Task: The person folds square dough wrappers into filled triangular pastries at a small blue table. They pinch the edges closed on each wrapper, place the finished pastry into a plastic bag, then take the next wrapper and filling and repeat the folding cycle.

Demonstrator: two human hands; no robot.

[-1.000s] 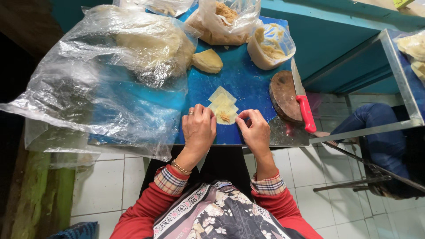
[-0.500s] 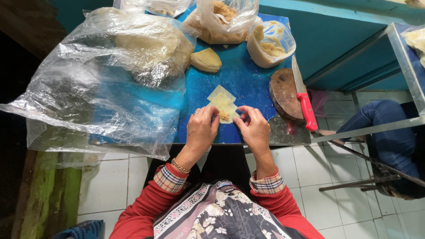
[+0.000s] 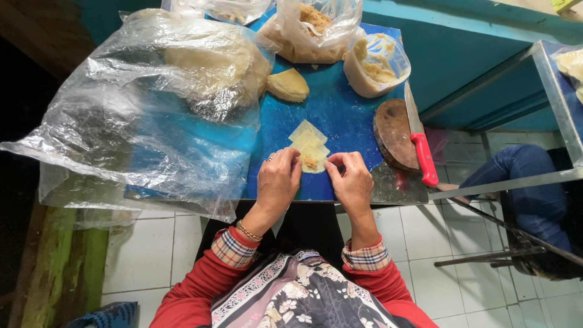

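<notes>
Both hands work a thin square dough wrapper (image 3: 314, 159) that lies on the blue surface (image 3: 340, 109) near its front edge, with a small mound of crumbly filling on it and more pale wrappers (image 3: 306, 135) stacked just behind it. The left hand (image 3: 278, 180) has its fingers curled closed on the wrapper's left edge, and the right hand (image 3: 350, 178) pinches the right edge the same way, so the sheet is gripped from both sides. To do this fold well, it seems wise to keep the filling centred and away from the rims, bring the edges together evenly, and press lightly, since such thin dough would likely tear or split under a hard squeeze. Lifting only the top sheet would keep the stack behind from dragging along. A red-handled knife (image 3: 419, 143) rests on a round wooden board (image 3: 392, 133) just right of the right hand, well worth keeping the wrist clear of. The tub of filling (image 3: 375, 64) and a lump of dough (image 3: 288, 85) sit further back, beside a large clear plastic bag (image 3: 139, 109).
</notes>
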